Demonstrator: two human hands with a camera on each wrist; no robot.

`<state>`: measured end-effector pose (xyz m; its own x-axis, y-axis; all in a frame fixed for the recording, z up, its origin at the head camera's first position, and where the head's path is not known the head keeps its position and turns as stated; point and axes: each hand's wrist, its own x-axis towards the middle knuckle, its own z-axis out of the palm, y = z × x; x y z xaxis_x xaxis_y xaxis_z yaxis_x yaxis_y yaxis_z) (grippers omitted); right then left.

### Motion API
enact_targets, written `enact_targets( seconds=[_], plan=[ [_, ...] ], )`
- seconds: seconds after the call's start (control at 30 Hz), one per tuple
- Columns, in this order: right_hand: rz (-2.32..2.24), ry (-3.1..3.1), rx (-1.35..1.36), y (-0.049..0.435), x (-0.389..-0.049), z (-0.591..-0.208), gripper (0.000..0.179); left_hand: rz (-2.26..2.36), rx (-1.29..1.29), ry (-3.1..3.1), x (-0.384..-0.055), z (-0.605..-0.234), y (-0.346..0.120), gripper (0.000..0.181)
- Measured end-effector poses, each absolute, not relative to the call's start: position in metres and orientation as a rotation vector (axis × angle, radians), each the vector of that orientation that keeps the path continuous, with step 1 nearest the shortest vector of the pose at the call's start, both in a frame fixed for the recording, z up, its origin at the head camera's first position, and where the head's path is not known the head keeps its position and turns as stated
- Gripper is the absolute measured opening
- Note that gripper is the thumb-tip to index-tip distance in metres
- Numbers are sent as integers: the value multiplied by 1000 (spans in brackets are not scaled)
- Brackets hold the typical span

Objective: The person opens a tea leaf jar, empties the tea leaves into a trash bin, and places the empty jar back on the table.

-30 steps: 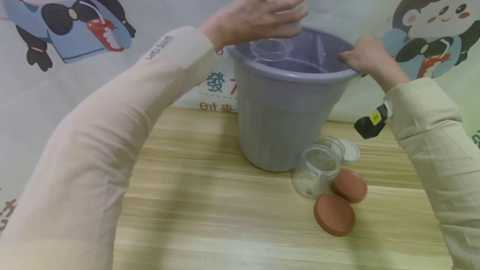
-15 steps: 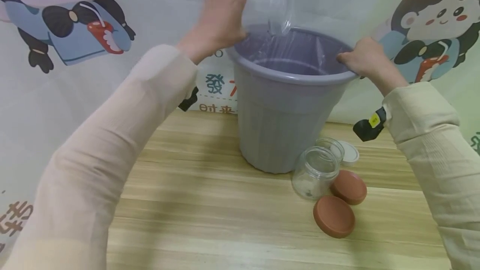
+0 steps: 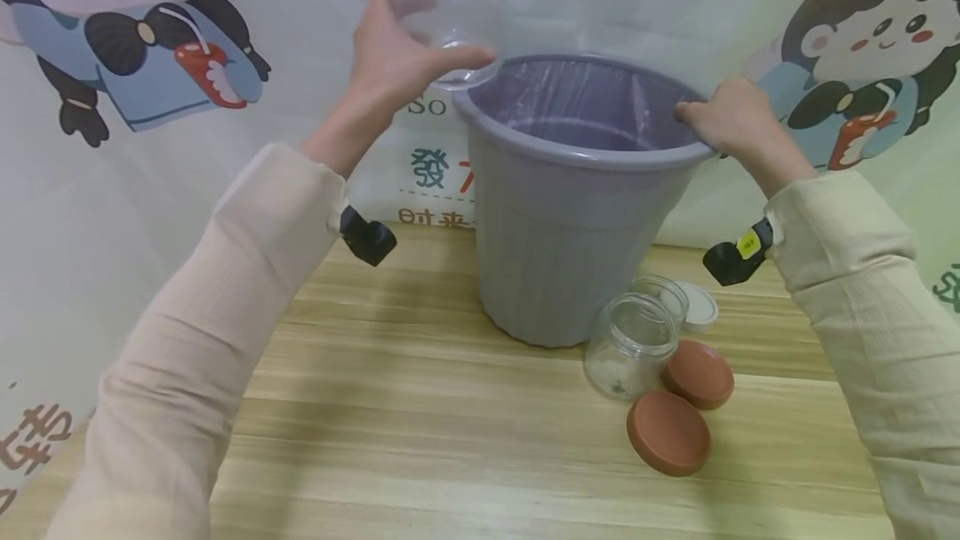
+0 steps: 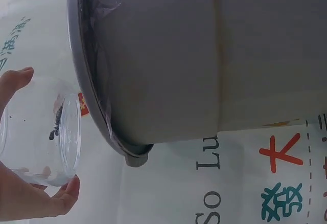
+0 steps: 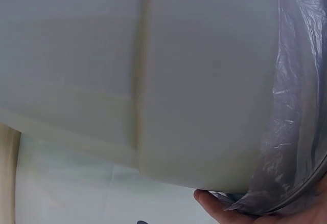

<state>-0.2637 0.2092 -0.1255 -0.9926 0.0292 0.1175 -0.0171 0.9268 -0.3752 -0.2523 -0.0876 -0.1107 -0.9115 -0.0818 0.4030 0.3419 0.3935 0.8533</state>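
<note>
My left hand holds a clear jar upright at the bin's left rim, thumb and fingers around its side. In the left wrist view a dark clump shows near one end of the jar; whether it is inside cannot be told. My right hand grips the right rim of the grey-purple bin, which stands upright on the table. A thin plastic liner hangs over its edge in the right wrist view. The bin's bottom inside is hidden.
Right of the bin stand an open clear jar and another glass jar behind it. Two reddish-brown lids and a white lid lie beside them on the wooden table. A printed cloth hangs behind.
My left hand has turned the jar from mouth-down over the bin, through a sideways tilt, to upright, and moved it left. My right hand stays on the rim.
</note>
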Motion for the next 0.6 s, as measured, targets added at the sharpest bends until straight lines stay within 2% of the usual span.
enact_targets(
  seconds=[0.3,0.6],
  plan=[
    [607,-2949,-45,211,-262,-127,65,-1644,-252,-2176,-243,-146,-120,90],
    [681,-2905,-93,211,-263,-130,61,-1715,-370,-2159,-236,-210,-143,87]
  ],
)
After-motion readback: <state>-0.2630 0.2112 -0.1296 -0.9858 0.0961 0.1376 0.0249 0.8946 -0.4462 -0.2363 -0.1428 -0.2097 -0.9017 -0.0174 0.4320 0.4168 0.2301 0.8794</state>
